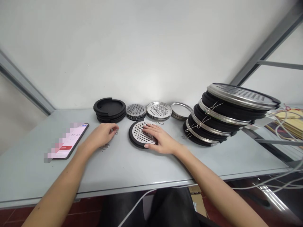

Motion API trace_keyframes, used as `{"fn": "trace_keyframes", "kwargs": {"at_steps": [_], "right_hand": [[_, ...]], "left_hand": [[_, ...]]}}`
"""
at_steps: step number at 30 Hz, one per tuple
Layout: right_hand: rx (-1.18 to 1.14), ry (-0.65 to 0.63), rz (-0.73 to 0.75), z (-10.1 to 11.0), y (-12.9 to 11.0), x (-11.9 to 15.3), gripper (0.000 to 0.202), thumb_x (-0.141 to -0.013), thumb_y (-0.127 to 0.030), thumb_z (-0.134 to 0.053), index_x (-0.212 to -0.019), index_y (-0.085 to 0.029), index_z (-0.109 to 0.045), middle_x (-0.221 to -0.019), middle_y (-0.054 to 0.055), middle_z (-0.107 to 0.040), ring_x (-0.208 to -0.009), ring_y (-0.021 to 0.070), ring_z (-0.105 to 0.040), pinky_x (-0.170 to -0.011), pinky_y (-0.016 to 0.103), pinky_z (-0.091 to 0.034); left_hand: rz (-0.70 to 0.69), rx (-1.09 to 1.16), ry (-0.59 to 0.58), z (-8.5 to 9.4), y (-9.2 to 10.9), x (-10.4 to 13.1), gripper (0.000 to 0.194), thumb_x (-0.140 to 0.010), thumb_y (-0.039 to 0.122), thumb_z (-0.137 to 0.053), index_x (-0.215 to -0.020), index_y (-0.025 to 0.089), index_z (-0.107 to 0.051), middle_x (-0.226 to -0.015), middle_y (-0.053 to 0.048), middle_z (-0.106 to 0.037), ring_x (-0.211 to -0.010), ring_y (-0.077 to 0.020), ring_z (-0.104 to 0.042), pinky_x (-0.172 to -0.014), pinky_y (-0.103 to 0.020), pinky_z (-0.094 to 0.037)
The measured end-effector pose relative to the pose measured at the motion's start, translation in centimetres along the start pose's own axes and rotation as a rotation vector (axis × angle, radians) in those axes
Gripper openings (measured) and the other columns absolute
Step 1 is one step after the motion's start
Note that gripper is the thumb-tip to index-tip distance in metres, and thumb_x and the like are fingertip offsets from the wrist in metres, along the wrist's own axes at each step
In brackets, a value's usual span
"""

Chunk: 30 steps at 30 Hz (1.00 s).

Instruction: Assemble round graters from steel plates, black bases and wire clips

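Note:
My right hand (161, 138) lies open with spread fingers on a round metal plate with punched holes (139, 132). That plate sits in a black ring-shaped holder (132, 141) on the table. To the left, my left hand (101, 136) rests low over the tabletop, its fingers curled toward the thumb. A small wire loop (116, 133) shows at its fingertips; whether it is pinched or lies on the table is unclear. Another wire clip (105, 146) lies just below that hand, partly covered.
Along the wall stand stacked black holders (109, 116), toothed metal discs (136, 111), perforated plates (158, 110) and metal rims (181, 110). A wire clip (160, 123) lies before them. A tall leaning stack of assembled units (220, 115) rises at right. A phone (68, 142) lies left.

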State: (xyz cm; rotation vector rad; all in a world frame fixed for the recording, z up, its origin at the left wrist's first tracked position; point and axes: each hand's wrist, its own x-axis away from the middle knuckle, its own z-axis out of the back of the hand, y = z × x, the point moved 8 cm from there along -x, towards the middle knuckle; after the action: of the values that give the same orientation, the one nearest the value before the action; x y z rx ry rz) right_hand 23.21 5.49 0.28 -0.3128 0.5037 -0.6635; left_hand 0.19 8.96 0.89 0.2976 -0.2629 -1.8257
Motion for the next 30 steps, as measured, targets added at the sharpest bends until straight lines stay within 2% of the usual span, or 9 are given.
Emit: {"fn": "trace_keyframes", "kwargs": {"at_steps": [3,5,9,13,21,26,30], "right_hand": [[-0.009,0.073,-0.004,0.6,0.2,0.0,0.059,-0.09,-0.051,-0.055,-0.136,-0.015,-0.051,-0.141,0.014,-0.053,-0.138,0.0296,-0.04,-0.113,0.05,-0.034],[0.0,0.155,-0.047,1.6,0.9,0.2,0.05,-0.093,-0.046,-0.052,-0.132,-0.015,-0.054,-0.136,0.015,-0.057,-0.131,0.0283,-0.047,-0.11,0.048,-0.037],[0.0,0.254,-0.186,3.1,2.6,0.7,0.035,-0.096,-0.04,-0.049,-0.117,-0.016,-0.063,-0.114,0.012,-0.069,-0.107,0.025,-0.062,-0.096,0.043,-0.048],[0.017,0.241,-0.212,3.1,2.9,0.8,0.029,-0.095,-0.036,-0.05,-0.109,-0.016,-0.066,-0.106,0.01,-0.071,-0.099,0.0246,-0.063,-0.091,0.04,-0.048],[0.019,0.216,-0.168,2.8,2.7,0.6,0.027,-0.094,-0.035,-0.052,-0.109,-0.016,-0.065,-0.103,0.011,-0.069,-0.098,0.0239,-0.061,-0.09,0.039,-0.047],[-0.003,0.185,-0.138,2.8,2.1,0.5,0.032,-0.1,-0.033,-0.04,-0.108,-0.015,-0.065,-0.105,0.011,-0.067,-0.1,0.0231,-0.06,-0.092,0.038,-0.046],[-0.015,0.156,-0.118,2.6,1.8,0.4,0.037,-0.102,-0.032,-0.033,-0.106,-0.016,-0.065,-0.107,0.011,-0.066,-0.101,0.0227,-0.059,-0.093,0.038,-0.045]], "left_hand": [[0.019,0.059,0.094,1.0,-0.4,0.1,0.031,-0.085,0.027,-0.045,-0.103,0.024,-0.069,-0.102,-0.004,-0.074,-0.092,-0.0251,-0.068,-0.082,-0.034,-0.05],[0.033,0.069,0.128,1.5,-0.9,0.1,0.032,-0.084,0.024,-0.045,-0.105,0.023,-0.069,-0.102,-0.004,-0.074,-0.093,-0.0247,-0.068,-0.085,-0.034,-0.05],[-0.057,0.066,0.077,0.9,-1.0,-0.1,0.035,-0.081,0.031,-0.053,-0.112,0.022,-0.067,-0.106,-0.005,-0.073,-0.097,-0.0257,-0.067,-0.088,-0.035,-0.05],[-0.169,0.026,0.008,-0.4,-0.3,-0.2,0.034,-0.08,0.032,-0.056,-0.109,0.023,-0.069,-0.105,-0.006,-0.072,-0.097,-0.0263,-0.066,-0.087,-0.036,-0.049],[-0.176,-0.025,0.04,-0.7,0.6,-0.4,0.035,-0.079,0.025,-0.051,-0.108,0.02,-0.07,-0.093,-0.007,-0.073,-0.092,-0.0249,-0.066,-0.083,-0.034,-0.048],[-0.189,-0.107,0.051,-0.9,1.8,-0.3,0.034,-0.079,0.019,-0.048,-0.104,0.016,-0.072,-0.094,-0.01,-0.072,-0.091,-0.0272,-0.065,-0.082,-0.037,-0.048],[-0.192,-0.115,0.045,-1.1,2.7,-0.1,0.032,-0.081,0.018,-0.045,-0.095,0.018,-0.074,-0.099,-0.012,-0.072,-0.094,-0.0291,-0.064,-0.084,-0.039,-0.048]]}}
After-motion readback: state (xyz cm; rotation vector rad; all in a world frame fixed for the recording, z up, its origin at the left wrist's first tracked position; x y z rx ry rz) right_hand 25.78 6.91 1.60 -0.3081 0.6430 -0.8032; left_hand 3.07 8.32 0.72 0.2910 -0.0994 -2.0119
